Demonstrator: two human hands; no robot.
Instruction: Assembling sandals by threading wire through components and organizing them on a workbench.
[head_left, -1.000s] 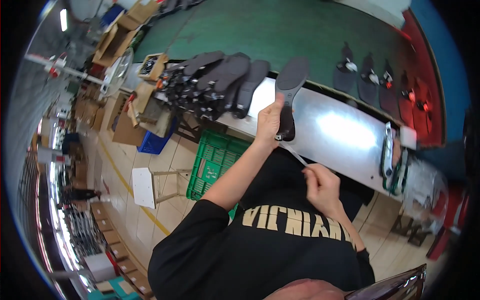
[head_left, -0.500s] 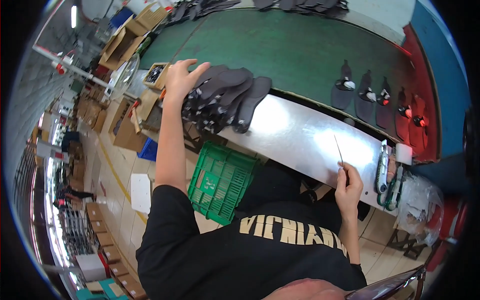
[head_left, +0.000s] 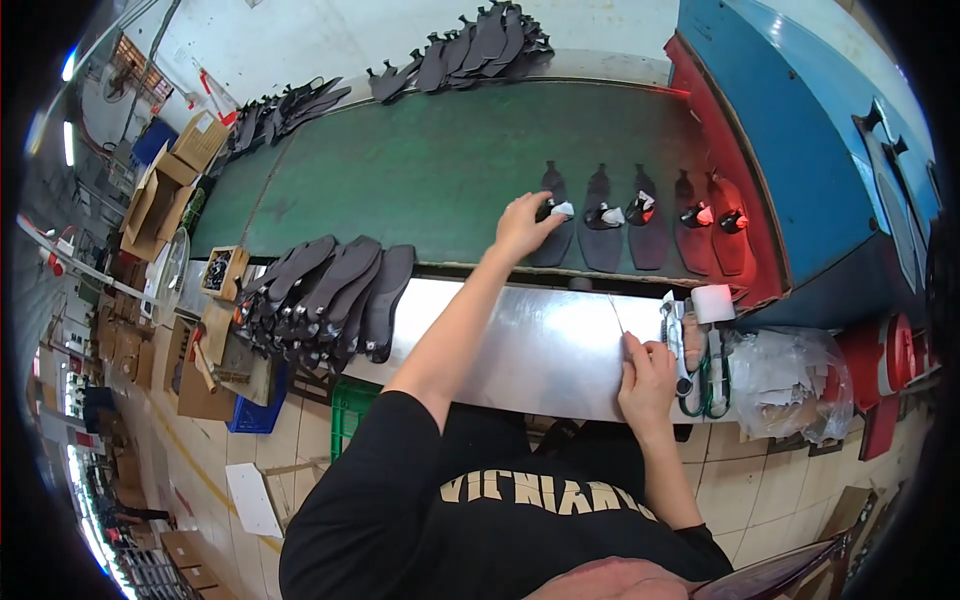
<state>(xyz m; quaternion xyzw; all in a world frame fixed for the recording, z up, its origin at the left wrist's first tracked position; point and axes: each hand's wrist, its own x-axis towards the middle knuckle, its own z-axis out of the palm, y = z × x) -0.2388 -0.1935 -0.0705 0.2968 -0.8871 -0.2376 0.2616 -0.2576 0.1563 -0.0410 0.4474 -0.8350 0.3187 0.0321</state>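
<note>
My left hand [head_left: 527, 228] reaches across to the green belt, its thumb and fingers closed about the dark strap of the leftmost sandal [head_left: 556, 243]. That sandal lies flat, with a white piece tucked by its strap. Over the right end of the metal table, my right hand [head_left: 648, 382] pinches a thin, needle-like rod [head_left: 615, 312], its tip pointing away from me. Several more dark sandals [head_left: 601, 250] lie in a row to the right; red light tints the farthest ones. Left of my arm, a pile of dark sandal soles [head_left: 335, 290] rests on the metal table.
The green belt [head_left: 400, 150] runs behind the metal table [head_left: 470, 350] toward a blue machine [head_left: 790, 130]. A utility knife [head_left: 669, 325], scissors [head_left: 716, 375] and a white roll [head_left: 713, 303] lie at the right, near a plastic bag [head_left: 795, 385]. More soles [head_left: 480, 45] line the back edge.
My left hand has moved right from beside the sole pile to the leftmost sandal on the belt, its spread fingers closing. My right hand keeps the rod. The view has shifted right.
</note>
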